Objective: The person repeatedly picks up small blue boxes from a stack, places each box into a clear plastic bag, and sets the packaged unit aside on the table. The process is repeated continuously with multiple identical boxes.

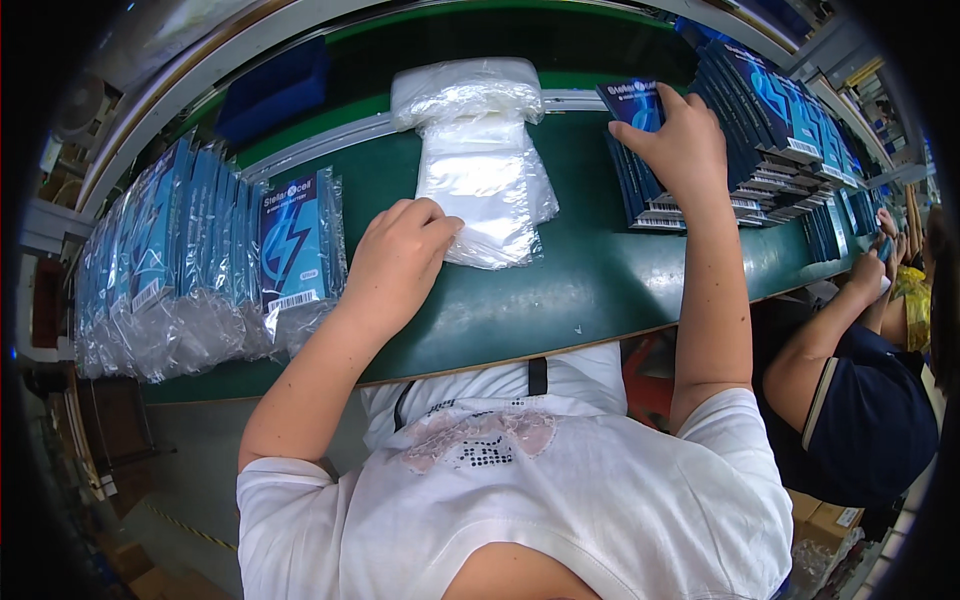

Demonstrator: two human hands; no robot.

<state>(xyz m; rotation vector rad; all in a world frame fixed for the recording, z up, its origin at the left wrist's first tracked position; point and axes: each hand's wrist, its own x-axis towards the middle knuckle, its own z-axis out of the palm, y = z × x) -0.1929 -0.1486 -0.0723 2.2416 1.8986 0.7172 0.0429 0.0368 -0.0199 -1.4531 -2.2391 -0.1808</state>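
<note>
A loose pile of clear plastic bags [478,165] lies in front of me, with a thicker bundle of bags [465,88] at its far end. My left hand [400,250] is closed at the near left edge of the pile, its fingertips pinching a bag. To the right, my right hand [688,150] grips the top of a flat dark blue battery box [634,103], thumb on one side and fingers on the other. That box leans on a short row of similar boxes [650,210]. Part of it is hidden behind my hand.
Bagged blue boxes [215,235] stand in a long row at left. Stacks of unbagged boxes [790,115] rise on the right of the green table [570,290]. A blue bin [272,95] sits at far left. Beside me at right, a co-worker's arm [835,310] reaches in.
</note>
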